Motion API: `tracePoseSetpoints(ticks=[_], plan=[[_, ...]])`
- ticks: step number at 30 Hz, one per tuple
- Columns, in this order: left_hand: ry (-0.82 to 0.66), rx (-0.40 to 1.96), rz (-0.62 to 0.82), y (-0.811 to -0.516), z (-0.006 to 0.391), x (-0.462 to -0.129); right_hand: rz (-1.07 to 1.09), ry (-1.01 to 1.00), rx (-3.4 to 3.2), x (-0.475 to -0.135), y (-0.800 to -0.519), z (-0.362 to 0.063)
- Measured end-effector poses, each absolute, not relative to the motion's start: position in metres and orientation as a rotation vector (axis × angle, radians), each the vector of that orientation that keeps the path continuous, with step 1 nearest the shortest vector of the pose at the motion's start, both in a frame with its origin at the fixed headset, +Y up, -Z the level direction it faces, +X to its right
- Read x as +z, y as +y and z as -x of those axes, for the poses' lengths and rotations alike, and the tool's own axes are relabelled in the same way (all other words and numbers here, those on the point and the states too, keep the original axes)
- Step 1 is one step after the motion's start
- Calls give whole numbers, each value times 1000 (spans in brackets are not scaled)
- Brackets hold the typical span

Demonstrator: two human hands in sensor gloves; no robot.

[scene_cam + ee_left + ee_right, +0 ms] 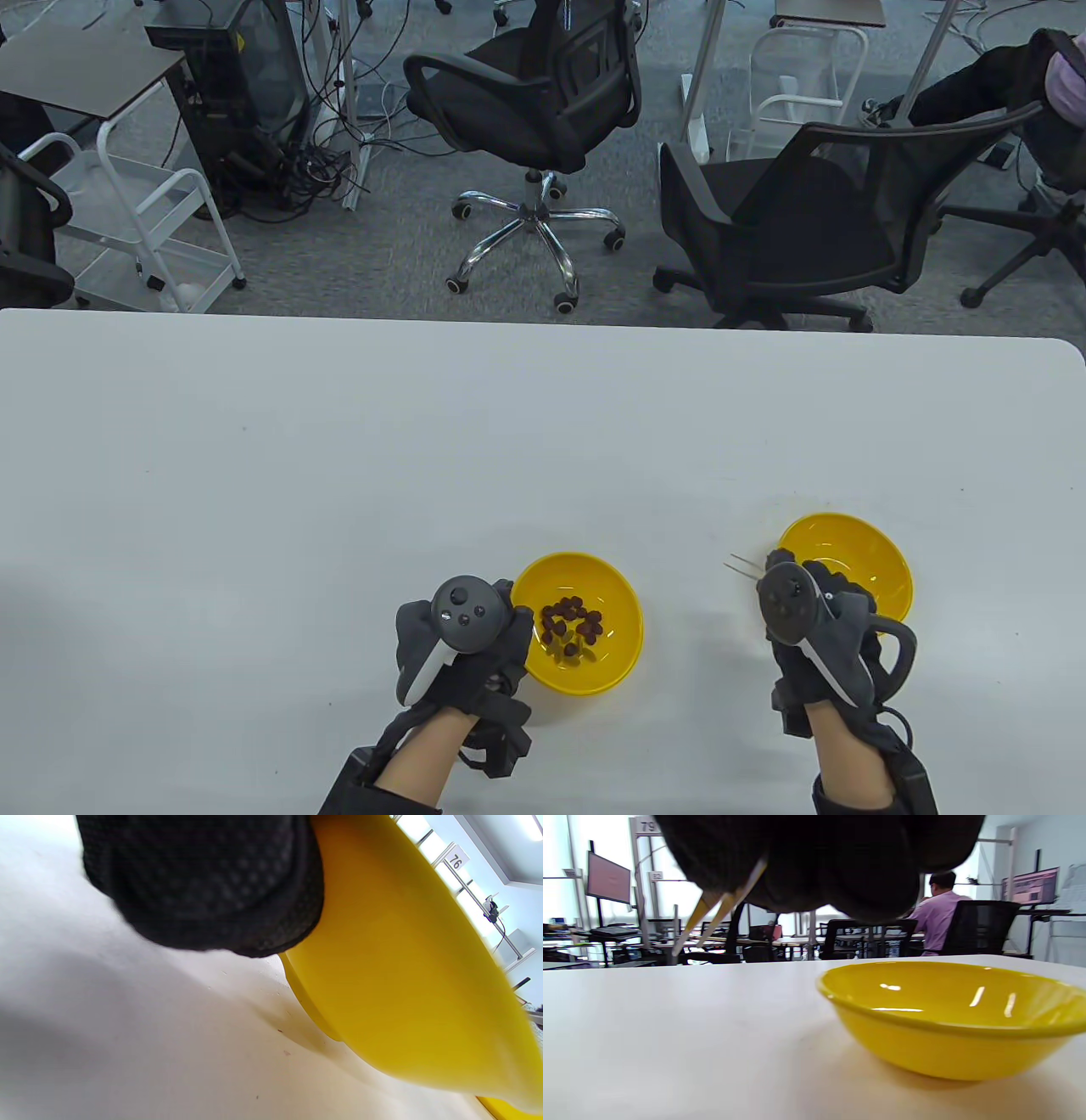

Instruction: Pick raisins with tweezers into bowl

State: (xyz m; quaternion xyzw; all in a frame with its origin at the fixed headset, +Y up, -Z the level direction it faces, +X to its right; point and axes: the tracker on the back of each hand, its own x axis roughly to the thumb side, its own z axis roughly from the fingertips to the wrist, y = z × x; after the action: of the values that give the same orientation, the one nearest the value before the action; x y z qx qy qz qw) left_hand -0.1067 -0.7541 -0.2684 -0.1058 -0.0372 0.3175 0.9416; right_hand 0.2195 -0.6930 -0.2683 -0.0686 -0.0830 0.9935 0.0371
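A yellow bowl (pixel 618 598) holds several dark raisins (pixel 571 626) near the table's front middle. My left hand (pixel 462 645) rests against this bowl's left side; in the left wrist view a gloved finger (pixel 203 882) touches the bowl's outer wall (pixel 403 976). A second yellow bowl (pixel 857 548) stands to the right, with nothing showing in what I see of it in the table view and the right wrist view (pixel 950 1014). My right hand (pixel 814 615) sits at its near left edge and holds thin tweezers (pixel 740 564), tips apart and pointing left. The tweezers (pixel 712 916) hang above the table.
The white table (pixel 424 441) stretches far back and to both sides. Office chairs (pixel 543 110) stand on the floor beyond its far edge. A person in a pink shirt (pixel 935 921) sits at desks far behind.
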Motion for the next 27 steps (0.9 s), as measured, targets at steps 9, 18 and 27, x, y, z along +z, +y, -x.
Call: tracePoseSetpoints(ticks=[9, 18, 27], plan=[[-79, 655, 211, -754, 107, -268, -372, -221, 3085, -244, -701, -147], [-81, 659, 210, -754, 107, -268, -568, -113, 3149, -233, -712, -121], [-91, 667, 213, -755, 106, -268, -587, -126, 3222, -231, -719, -112]])
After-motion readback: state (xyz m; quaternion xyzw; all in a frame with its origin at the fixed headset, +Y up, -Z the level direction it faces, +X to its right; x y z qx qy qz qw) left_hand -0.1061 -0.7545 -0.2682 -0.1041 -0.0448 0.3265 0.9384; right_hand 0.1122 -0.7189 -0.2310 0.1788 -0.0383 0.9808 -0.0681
